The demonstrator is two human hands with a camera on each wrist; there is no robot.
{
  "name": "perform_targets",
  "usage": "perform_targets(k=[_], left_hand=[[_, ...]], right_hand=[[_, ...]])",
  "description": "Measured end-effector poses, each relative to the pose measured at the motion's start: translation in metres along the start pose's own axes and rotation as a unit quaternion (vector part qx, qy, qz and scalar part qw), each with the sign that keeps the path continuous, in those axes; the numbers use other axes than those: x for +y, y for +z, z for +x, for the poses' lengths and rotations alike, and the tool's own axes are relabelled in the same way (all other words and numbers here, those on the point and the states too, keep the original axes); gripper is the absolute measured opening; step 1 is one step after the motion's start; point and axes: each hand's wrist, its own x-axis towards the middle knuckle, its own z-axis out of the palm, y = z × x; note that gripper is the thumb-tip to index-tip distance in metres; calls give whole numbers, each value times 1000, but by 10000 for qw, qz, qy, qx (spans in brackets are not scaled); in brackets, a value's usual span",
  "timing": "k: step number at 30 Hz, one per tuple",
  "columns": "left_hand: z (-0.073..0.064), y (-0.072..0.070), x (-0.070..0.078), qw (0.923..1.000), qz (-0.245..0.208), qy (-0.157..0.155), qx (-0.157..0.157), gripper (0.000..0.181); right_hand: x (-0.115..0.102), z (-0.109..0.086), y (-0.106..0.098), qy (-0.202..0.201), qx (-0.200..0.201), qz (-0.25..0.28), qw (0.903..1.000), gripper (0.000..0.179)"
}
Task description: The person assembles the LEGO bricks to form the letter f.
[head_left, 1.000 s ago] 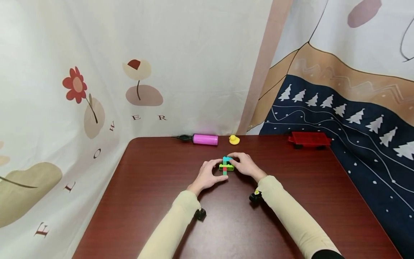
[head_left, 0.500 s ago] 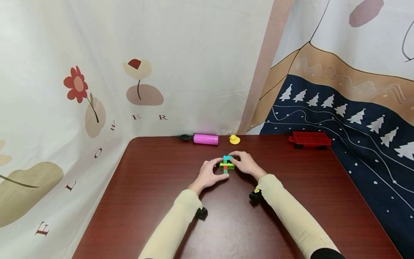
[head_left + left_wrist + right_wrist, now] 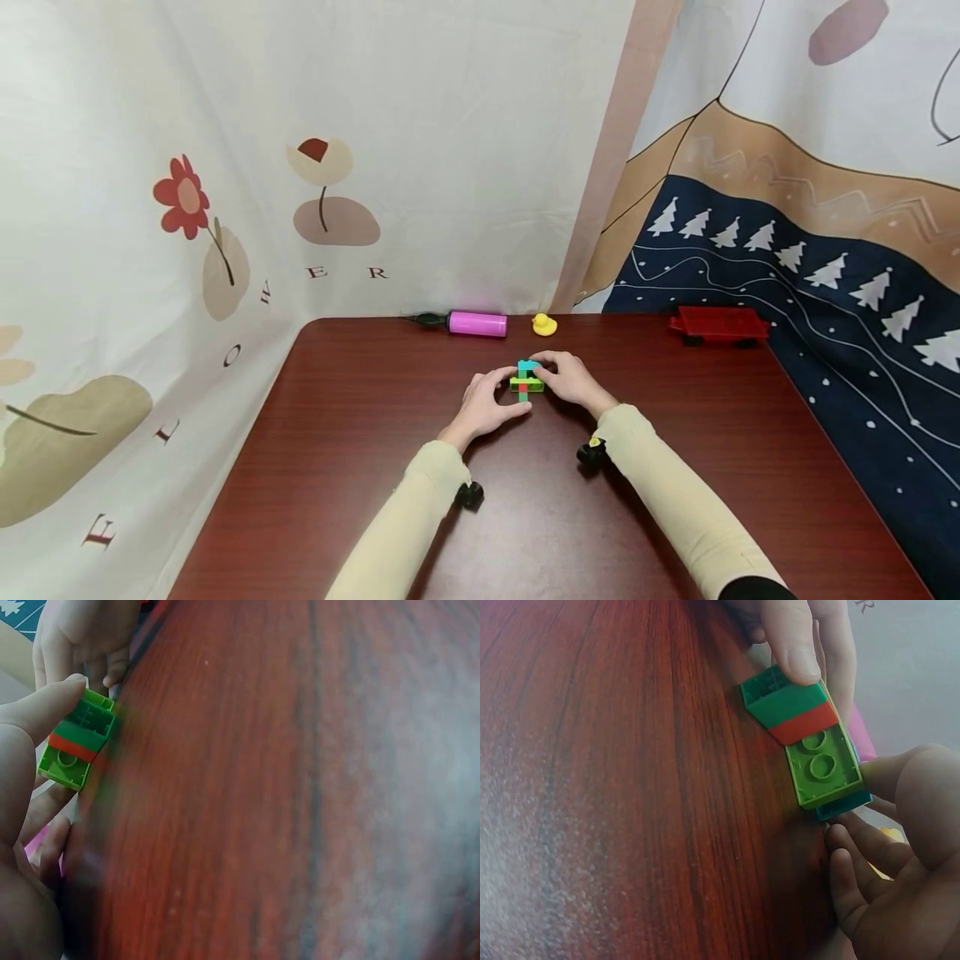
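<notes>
Between the two hands a small model of stacked toy building bricks (image 3: 522,387) is held over the table. It has a blue brick (image 3: 527,365) at its far end, a lime green brick (image 3: 832,780) across the middle, then a red brick (image 3: 808,724) and a green brick (image 3: 787,702) at the near end. The left hand (image 3: 482,407) grips it from the left, thumb on the green brick and fingers toward the far end. From the right, the right hand (image 3: 570,382) pinches the far end by the blue brick. The hollow undersides show in both wrist views.
A purple hand pump (image 3: 477,323) with a black nozzle lies along the table's back edge. Beside it sits a yellow rubber duck (image 3: 543,324). A red toy wagon (image 3: 718,323) stands at the back right. Printed curtains hang behind the brown table (image 3: 360,442).
</notes>
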Motion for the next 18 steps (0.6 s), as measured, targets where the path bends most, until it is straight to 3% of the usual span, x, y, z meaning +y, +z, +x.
perform_targets(k=[10,18], left_hand=[[-1,-1,1,9999,-52,-28,-87,77],[-2,-12,-3,9987,-389,-73,-319,80]], right_hand=[[0,-3,-5,31,-30,97,9999,33],[8,-10,-19,79,-64,99,9999,35]])
